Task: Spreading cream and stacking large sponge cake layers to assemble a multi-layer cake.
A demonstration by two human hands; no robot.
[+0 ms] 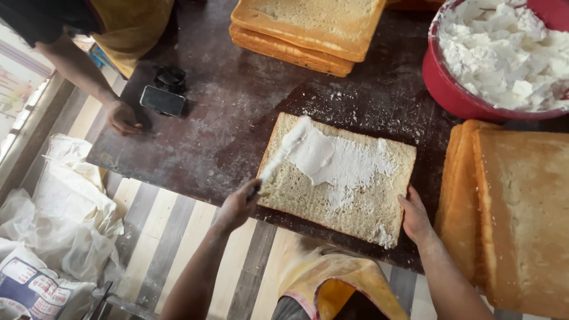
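A rectangular sheet of sponge cake (355, 198) lies on the dark table (231, 106), partly coated with white cream (335, 157). My left hand (237, 207) grips a long spatula (281, 154) whose cream-covered blade rests on the cake's upper left corner. My right hand (415, 216) presses flat against the cake's right near edge, holding nothing.
A red bowl of white cream (504, 53) stands at the back right. Stacked cake sheets lie at the back (308, 29) and at the right (515, 213). Another person's hand (122, 117) rests on the table's left edge near a phone (162, 101). Sacks (59, 219) lie on the floor.
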